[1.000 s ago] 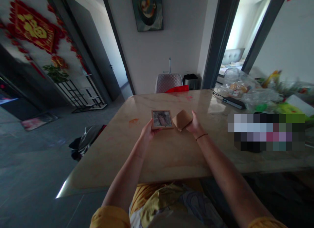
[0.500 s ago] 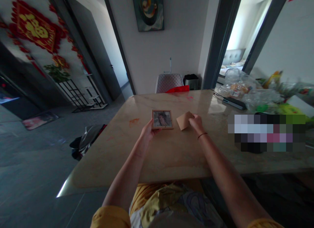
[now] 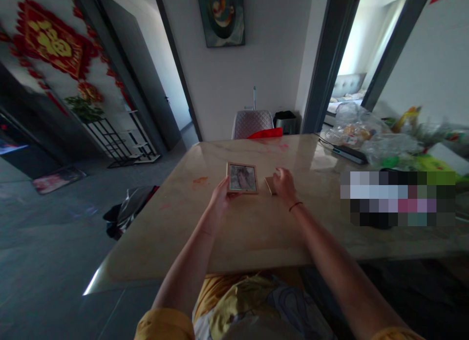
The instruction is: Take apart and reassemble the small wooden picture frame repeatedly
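Note:
My left hand (image 3: pixel 221 189) grips the lower left edge of a small wooden picture frame (image 3: pixel 242 179). A dark picture shows inside the frame, facing up towards me. To its right, my right hand (image 3: pixel 285 184) is closed, fingers curled, at a thin brown board (image 3: pixel 270 185). Most of that board is covered by the hand; only its left part shows. A narrow gap separates the board from the frame. Both hands are above the middle of the marble-look table (image 3: pixel 249 232).
On the right side of the table are clear plastic bags (image 3: pixel 359 125), a dark elongated device (image 3: pixel 350 153) with a cable, and a blurred-out patch. A quilted chair (image 3: pixel 252 122) with a red item (image 3: pixel 269 133) stands at the far edge. A bag (image 3: pixel 130 208) lies on the floor at left.
My right hand has turned and shifted slightly left over the brown board, covering more of it. The picture frame has tilted slightly in my left hand, which stays in place.

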Action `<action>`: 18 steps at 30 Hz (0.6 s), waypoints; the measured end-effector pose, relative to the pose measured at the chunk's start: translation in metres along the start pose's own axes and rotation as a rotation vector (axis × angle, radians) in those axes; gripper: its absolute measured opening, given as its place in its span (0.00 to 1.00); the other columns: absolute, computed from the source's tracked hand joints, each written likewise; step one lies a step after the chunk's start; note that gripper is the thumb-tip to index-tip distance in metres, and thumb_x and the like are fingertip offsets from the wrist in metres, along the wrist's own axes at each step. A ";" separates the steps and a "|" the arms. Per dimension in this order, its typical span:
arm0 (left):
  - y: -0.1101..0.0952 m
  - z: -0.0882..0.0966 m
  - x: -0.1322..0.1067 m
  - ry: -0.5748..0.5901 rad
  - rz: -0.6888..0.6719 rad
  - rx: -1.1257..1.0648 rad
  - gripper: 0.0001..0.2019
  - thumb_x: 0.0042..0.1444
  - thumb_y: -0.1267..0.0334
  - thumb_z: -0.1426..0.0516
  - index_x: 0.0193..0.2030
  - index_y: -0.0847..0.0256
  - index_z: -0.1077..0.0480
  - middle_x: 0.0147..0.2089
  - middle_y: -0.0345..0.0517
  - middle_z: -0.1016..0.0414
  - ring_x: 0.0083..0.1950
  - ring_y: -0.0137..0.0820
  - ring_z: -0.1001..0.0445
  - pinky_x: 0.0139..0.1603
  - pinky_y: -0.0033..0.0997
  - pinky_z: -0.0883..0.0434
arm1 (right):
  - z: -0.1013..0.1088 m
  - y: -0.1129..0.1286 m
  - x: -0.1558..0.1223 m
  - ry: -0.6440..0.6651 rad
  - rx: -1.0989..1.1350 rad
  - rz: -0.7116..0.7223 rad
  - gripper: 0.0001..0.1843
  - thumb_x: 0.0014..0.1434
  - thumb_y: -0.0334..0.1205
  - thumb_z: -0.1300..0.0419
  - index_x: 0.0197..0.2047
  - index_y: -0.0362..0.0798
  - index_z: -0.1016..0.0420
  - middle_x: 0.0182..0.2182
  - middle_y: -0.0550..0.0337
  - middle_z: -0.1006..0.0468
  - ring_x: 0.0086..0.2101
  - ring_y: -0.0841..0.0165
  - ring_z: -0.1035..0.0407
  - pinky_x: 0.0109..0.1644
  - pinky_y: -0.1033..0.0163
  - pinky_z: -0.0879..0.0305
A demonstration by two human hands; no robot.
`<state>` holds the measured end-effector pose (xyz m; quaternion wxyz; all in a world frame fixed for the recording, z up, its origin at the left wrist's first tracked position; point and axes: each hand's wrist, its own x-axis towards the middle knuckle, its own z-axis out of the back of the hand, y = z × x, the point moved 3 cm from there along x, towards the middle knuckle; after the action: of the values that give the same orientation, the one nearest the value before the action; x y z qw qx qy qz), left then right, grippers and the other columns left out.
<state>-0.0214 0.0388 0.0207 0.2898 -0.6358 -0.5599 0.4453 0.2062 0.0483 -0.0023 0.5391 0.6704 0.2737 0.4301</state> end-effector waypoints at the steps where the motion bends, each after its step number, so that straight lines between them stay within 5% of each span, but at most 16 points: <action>1: -0.001 -0.002 -0.003 -0.016 -0.049 0.045 0.09 0.57 0.62 0.43 0.43 0.60 0.26 0.30 0.43 0.25 0.24 0.25 0.27 0.27 0.26 0.24 | -0.008 0.000 -0.002 0.037 0.088 -0.074 0.06 0.49 0.35 0.42 0.33 0.51 0.31 0.45 0.54 0.26 0.56 0.63 0.40 0.60 0.52 0.45; 3: -0.004 -0.006 -0.007 -0.035 -0.170 0.141 0.09 0.57 0.63 0.43 0.44 0.58 0.26 0.32 0.41 0.25 0.25 0.23 0.28 0.27 0.24 0.24 | -0.025 -0.004 -0.011 0.164 0.298 -0.334 0.03 0.53 0.39 0.45 0.31 0.52 0.32 0.36 0.56 0.24 0.48 0.63 0.32 0.53 0.53 0.36; 5: -0.005 -0.009 -0.009 -0.058 -0.288 0.211 0.11 0.55 0.64 0.42 0.45 0.57 0.26 0.33 0.38 0.26 0.26 0.22 0.28 0.27 0.21 0.25 | -0.039 -0.007 -0.024 0.327 0.517 -0.583 0.11 0.59 0.46 0.51 0.32 0.50 0.32 0.32 0.55 0.25 0.41 0.62 0.29 0.47 0.52 0.32; 8: -0.004 -0.008 -0.010 -0.105 -0.417 0.308 0.15 0.53 0.62 0.40 0.49 0.56 0.27 0.29 0.35 0.29 0.26 0.22 0.30 0.25 0.17 0.28 | -0.045 -0.007 -0.040 0.465 0.657 -0.764 0.19 0.61 0.55 0.55 0.35 0.49 0.33 0.33 0.51 0.26 0.39 0.60 0.28 0.45 0.48 0.32; 11: -0.001 -0.010 -0.014 -0.088 -0.493 0.444 0.20 0.51 0.62 0.38 0.52 0.54 0.29 0.27 0.36 0.30 0.30 0.26 0.27 0.26 0.17 0.30 | -0.045 -0.002 -0.047 0.571 0.730 -0.799 0.26 0.59 0.63 0.59 0.36 0.49 0.34 0.37 0.47 0.26 0.43 0.56 0.29 0.47 0.44 0.34; 15: 0.004 -0.022 -0.028 0.060 -0.542 0.509 0.20 0.47 0.66 0.36 0.49 0.51 0.26 0.45 0.45 0.24 0.50 0.38 0.28 0.41 0.24 0.29 | -0.043 0.004 -0.043 0.639 0.823 -0.743 0.33 0.56 0.69 0.63 0.39 0.50 0.34 0.40 0.45 0.27 0.45 0.55 0.29 0.49 0.40 0.37; 18: 0.007 -0.031 -0.037 0.170 -0.584 0.614 0.21 0.46 0.67 0.35 0.49 0.49 0.26 0.48 0.46 0.25 0.54 0.40 0.30 0.48 0.27 0.32 | -0.041 0.003 -0.040 0.629 0.822 -0.719 0.34 0.55 0.69 0.64 0.39 0.51 0.33 0.40 0.45 0.26 0.45 0.54 0.29 0.50 0.38 0.39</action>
<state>0.0106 0.0053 0.0369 0.6245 -0.3694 -0.5320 0.4365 0.1510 0.0343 -0.0085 0.2419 0.5306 0.7703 0.2580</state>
